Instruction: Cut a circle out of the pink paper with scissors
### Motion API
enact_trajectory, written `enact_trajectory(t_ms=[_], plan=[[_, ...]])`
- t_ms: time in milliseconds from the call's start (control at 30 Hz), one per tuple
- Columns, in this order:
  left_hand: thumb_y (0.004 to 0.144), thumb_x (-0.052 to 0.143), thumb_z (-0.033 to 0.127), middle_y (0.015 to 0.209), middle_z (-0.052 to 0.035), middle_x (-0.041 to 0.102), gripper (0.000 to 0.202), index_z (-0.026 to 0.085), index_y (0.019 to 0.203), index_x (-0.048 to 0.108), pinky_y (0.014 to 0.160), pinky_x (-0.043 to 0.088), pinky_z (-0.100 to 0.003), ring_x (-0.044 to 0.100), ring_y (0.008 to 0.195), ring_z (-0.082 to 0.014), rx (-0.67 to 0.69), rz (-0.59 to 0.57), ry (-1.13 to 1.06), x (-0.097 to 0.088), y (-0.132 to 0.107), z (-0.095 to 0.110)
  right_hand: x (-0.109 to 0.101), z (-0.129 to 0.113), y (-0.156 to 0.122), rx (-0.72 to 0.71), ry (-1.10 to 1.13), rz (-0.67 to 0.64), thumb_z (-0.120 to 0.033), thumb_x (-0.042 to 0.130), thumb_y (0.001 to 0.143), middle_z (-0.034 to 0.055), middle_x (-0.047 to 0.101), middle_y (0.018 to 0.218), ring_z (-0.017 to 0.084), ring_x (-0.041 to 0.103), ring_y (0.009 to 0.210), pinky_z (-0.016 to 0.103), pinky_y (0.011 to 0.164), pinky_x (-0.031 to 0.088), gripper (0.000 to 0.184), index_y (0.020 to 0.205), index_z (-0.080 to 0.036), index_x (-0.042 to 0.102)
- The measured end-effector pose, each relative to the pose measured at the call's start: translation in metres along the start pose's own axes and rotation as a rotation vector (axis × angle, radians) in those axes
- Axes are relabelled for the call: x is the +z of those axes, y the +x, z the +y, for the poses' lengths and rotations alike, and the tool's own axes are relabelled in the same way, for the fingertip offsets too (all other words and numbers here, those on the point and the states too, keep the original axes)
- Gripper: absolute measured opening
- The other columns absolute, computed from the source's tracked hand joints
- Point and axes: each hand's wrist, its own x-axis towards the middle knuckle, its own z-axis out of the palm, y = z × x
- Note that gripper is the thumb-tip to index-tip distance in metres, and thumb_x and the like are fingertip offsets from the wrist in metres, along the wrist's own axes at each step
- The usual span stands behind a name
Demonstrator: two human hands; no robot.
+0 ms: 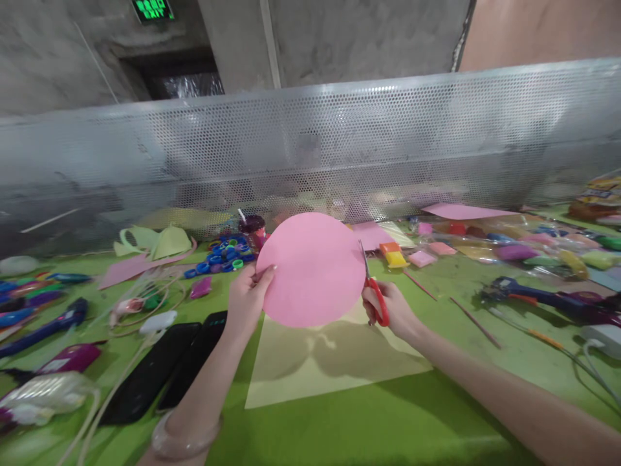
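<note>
A round sheet of pink paper is held up in front of me, above the table. My left hand pinches its left edge, thumb on the near face. My right hand is closed round the red handles of a pair of scissors, whose blades point up along the paper's right edge. Whether the blades touch the paper I cannot tell. Below lies a pale yellow sheet, with shadows of the hands and paper falling on it.
Two black phones lie left of the sheet, near cables. Blue bottle caps and green paper scraps are behind. Coloured clay packets and a glue gun sit right. A perforated metal panel closes off the back.
</note>
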Motion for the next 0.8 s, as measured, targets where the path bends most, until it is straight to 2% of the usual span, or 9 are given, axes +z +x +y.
enact_trajectory(t_ms=[333, 800], plan=[[0.066, 0.063, 0.041, 0.075, -0.0032, 0.064, 0.032, 0.015, 0.083, 0.061, 0.054, 0.041, -0.022, 0.056, 0.063, -0.0146, 0.030, -0.002, 0.028, 0.0000, 0.0004, 0.0013, -0.0023, 0.0033, 0.0030, -0.002, 0.016, 0.008, -0.023, 0.045, 0.067, -0.0058, 0.042, 0.036, 0.007, 0.040, 0.031, 0.020, 0.033, 0.036, 0.020, 0.049, -0.019, 0.037], [0.064, 0.064, 0.041, 0.074, -0.0037, 0.064, 0.033, 0.014, 0.083, 0.063, 0.055, 0.041, -0.023, 0.056, 0.063, -0.0146, 0.052, 0.004, 0.033, -0.0028, 0.0024, 0.0018, -0.0010, 0.0013, 0.0011, -0.001, 0.009, 0.006, -0.029, 0.046, 0.069, -0.0061, 0.040, 0.038, 0.006, 0.039, 0.033, 0.019, 0.033, 0.038, 0.022, 0.052, -0.019, 0.038]])
